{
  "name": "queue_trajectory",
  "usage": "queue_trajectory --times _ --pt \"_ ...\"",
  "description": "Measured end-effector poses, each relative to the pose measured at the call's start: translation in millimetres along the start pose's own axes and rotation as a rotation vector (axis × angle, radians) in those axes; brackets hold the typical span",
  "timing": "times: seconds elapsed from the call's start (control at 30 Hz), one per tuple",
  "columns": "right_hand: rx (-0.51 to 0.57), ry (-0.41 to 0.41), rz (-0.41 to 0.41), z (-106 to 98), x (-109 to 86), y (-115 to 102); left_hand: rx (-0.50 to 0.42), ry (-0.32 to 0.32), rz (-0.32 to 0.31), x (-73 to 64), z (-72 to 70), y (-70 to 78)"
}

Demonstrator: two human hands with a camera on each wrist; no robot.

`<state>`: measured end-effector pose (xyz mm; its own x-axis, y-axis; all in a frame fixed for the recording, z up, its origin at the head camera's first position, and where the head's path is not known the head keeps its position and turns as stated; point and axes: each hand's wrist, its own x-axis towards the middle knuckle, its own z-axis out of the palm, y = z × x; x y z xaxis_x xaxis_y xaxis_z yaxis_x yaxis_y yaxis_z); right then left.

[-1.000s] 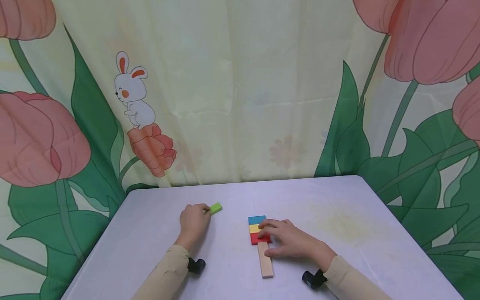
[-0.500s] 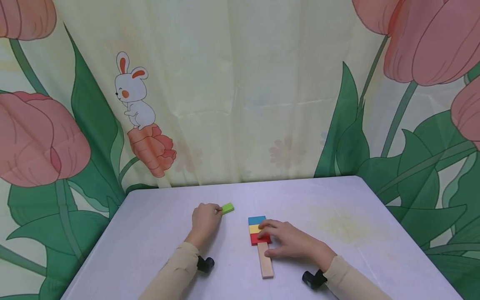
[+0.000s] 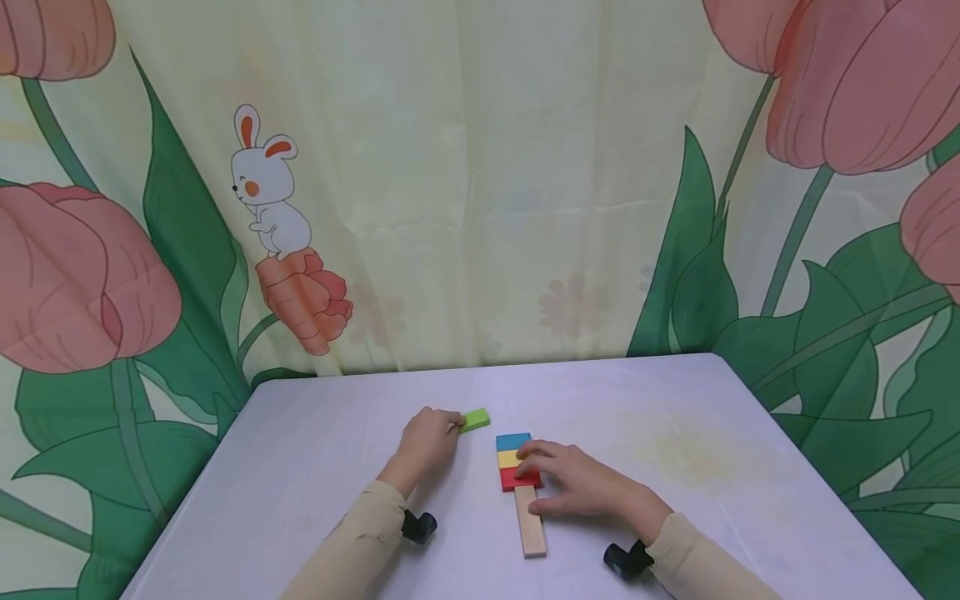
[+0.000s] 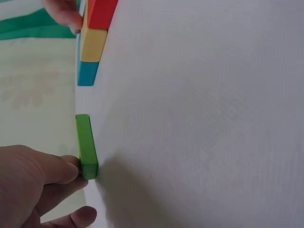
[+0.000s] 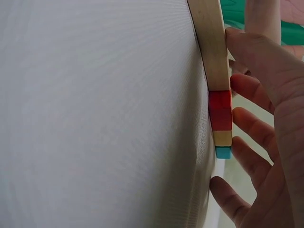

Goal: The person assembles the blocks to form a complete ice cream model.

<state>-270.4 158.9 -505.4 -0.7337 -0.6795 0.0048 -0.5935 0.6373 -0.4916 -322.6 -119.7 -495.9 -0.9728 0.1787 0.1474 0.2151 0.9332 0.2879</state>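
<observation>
My left hand (image 3: 424, 443) pinches one end of a small green wooden block (image 3: 475, 420) between thumb and fingers. In the left wrist view the green block (image 4: 85, 142) points toward a row of blocks, with a gap between. That row lies flat: a blue block (image 3: 513, 441), a yellow block (image 3: 507, 458) and a red block (image 3: 508, 481) side by side. A plain wooden block (image 3: 532, 533) extends from the red one toward me. Over the row is my right hand (image 3: 585, 485), fingers spread; its thumb touches the plain block (image 5: 212, 47) and its fingertips rest at the coloured ones.
A white cloth covers the table (image 3: 712, 433). Behind it hangs a curtain (image 3: 465, 192) printed with tulips and a rabbit. Black wrist cameras (image 3: 420, 527) sit on both sleeves.
My left hand has carried the green block to the right, closer to the blue block. My right hand and the row of blocks have stayed in place.
</observation>
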Motion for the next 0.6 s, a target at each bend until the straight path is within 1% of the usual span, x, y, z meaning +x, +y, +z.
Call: queue_trajectory --times 0.2,0.33,0.6 --pt "-0.007 0.001 0.002 0.9 0.2 0.8 -0.026 -0.018 0.011 2.7 3.3 5.3" --pt "-0.010 0.003 -0.004 0.5 -0.2 0.6 -0.031 -0.032 0.034 3.7 6.4 8.8" --pt "-0.009 0.003 -0.006 0.1 0.3 0.3 -0.037 -0.060 0.049 4.8 8.7 19.4"
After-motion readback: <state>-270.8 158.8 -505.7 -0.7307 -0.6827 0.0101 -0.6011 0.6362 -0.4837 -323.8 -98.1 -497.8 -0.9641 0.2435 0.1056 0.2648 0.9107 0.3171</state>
